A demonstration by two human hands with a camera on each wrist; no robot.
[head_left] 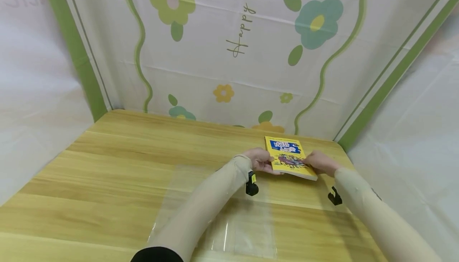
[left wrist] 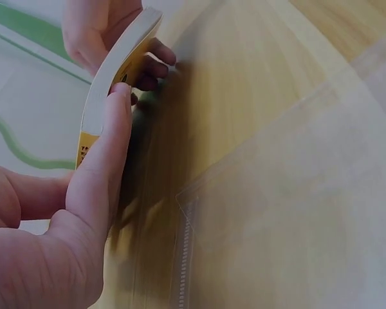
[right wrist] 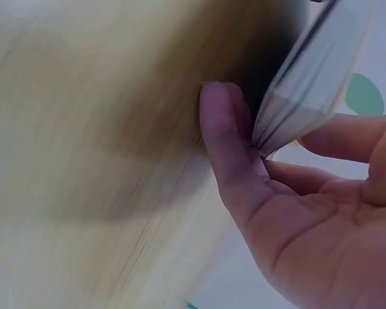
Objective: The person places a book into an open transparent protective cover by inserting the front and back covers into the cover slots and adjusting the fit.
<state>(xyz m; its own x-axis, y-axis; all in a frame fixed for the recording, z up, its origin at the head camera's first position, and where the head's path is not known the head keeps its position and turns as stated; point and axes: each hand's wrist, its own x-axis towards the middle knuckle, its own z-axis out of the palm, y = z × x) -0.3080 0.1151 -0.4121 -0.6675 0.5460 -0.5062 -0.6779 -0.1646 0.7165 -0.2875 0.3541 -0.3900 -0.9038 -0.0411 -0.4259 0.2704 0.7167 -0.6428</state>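
A yellow paperback book with a blue title patch and a cartoon picture is held above the back right of the table. My left hand grips its left side, thumb on the cover and fingers beneath. On the opposite side my right hand pinches the book's right edge, thumb on top. The left wrist view shows the page block of the book edge-on and slightly bent. In the right wrist view, fingers of my right hand lie under a corner of the book.
A clear plastic sleeve lies flat on the wooden table, partly under my left forearm. Behind the table's back edge hangs a white curtain with flowers and green bands. More white sheeting borders the right side.
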